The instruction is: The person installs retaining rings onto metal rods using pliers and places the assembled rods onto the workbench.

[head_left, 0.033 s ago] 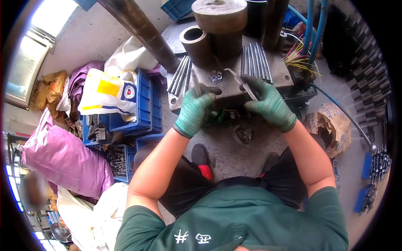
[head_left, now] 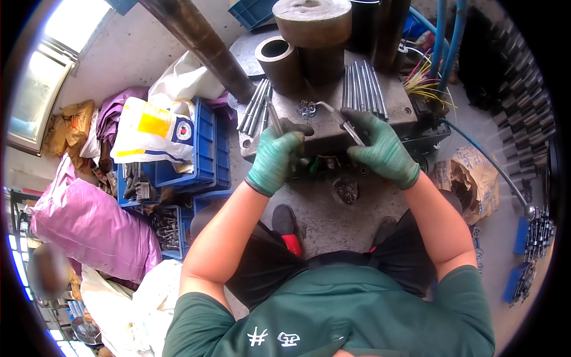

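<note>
My left hand point(head_left: 275, 158), in a green glove with dark fingertips, is closed around a metal rod point(head_left: 274, 118) that points up and away from me. My right hand point(head_left: 386, 152), gloved the same way, grips a thin metal rod with a bent tip point(head_left: 331, 110); the tip points left over the metal bench point(head_left: 327, 132). Between the hands, farther back, lies a small pile of metal rings point(head_left: 307, 109). A row of straight rods point(head_left: 253, 108) rests on the bench's left side. Another row of rods point(head_left: 364, 89) lies on the right.
Behind the rings stand a hollow steel cylinder point(head_left: 277, 66) and a wide round steel block point(head_left: 312, 27). Blue crates point(head_left: 205, 143) and a purple sack point(head_left: 92, 220) are on the left. A brown paper sack point(head_left: 476, 178) and a blue hose point(head_left: 485, 152) are on the right.
The rod in my left hand has tipped slightly to the left and shows more clearly. The bent tip in my right hand has shifted a little.
</note>
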The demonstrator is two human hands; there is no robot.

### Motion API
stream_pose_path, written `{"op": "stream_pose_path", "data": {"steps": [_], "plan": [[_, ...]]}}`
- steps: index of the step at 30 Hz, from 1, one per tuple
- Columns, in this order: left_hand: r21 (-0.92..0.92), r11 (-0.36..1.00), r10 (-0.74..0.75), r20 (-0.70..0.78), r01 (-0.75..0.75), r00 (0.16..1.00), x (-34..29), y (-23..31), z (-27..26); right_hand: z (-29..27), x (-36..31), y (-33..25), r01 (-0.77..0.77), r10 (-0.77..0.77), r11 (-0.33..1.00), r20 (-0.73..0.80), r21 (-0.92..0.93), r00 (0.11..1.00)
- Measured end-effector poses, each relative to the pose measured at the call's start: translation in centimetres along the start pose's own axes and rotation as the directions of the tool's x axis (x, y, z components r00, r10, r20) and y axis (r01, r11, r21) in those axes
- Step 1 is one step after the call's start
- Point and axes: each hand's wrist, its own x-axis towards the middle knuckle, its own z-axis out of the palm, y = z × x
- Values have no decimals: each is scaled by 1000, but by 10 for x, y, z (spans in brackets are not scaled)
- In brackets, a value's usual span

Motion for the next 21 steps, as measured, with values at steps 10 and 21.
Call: {"op": "stream_pose_path", "data": {"steps": [10,21], "plan": [[-130,984,-135,-113,120,984,8,0,-4,12,2,-5,357,-402,573,127,-738,907],[-80,991,-114,-45,110,992,5,0,-5,12,3,-1,393,-426,485,181,-781,886]]}}
